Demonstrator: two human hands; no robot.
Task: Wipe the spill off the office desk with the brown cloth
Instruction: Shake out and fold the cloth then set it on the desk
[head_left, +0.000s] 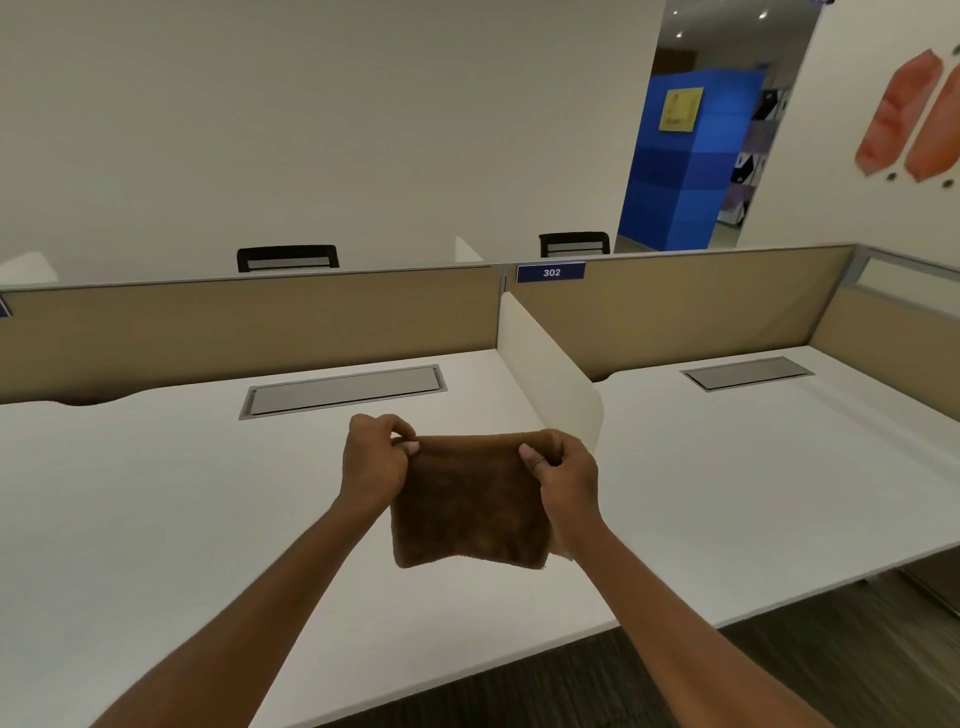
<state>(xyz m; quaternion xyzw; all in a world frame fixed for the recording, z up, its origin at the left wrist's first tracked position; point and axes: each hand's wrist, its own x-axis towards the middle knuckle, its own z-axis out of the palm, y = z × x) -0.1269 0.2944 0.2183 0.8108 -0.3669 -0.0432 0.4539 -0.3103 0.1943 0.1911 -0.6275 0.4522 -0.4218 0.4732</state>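
The brown cloth (470, 506) hangs folded and roughly square above the white office desk (156, 499). My left hand (375, 460) pinches its upper left corner and my right hand (563, 475) pinches its upper right corner, so the cloth is stretched between them in the air. Its lower edge hangs free above the desk top. I cannot make out any spill on the white surface.
A white divider panel (545, 364) stands just right of the cloth, separating this desk from the neighbouring desk (753, 467). A grey cable hatch (343, 389) lies behind my hands. Tan partitions (249, 322) close the back. Dark floor (675, 675) shows at the front right.
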